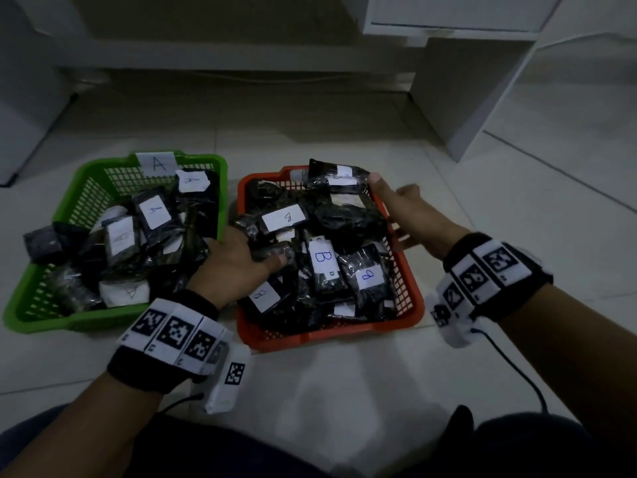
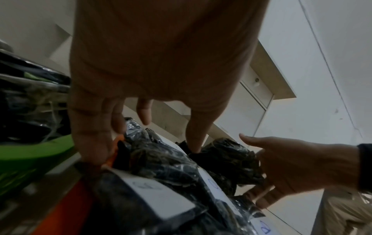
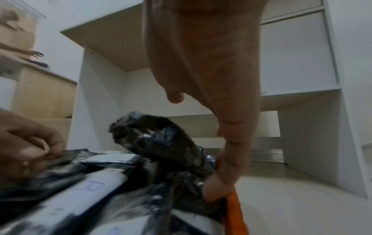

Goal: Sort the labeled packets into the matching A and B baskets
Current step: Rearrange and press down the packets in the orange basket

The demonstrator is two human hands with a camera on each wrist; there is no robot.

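Observation:
A green basket [image 1: 86, 188] tagged A holds black packets with A labels [image 1: 155, 210]. Right of it an orange basket [image 1: 331, 336] is heaped with black packets labelled B [image 1: 324, 260]. My left hand [image 1: 238, 263] lies across the orange basket's left rim [image 2: 115, 143]. Its thumb rests on the packets inside and its spread fingers [image 2: 90, 135] press down among them. My right hand [image 1: 410, 215] is at the right rim [image 3: 234, 211], thumb stretched over the heap, fingers [image 3: 231, 151] against the rim's outside. I see no packet lifted.
Both baskets sit on a pale tiled floor [image 1: 344, 391]. White cabinets and open shelving [image 1: 448, 98] stand behind and to the right. A cable [image 1: 517, 367] trails from my right wristband. My knees fill the bottom edge of the head view.

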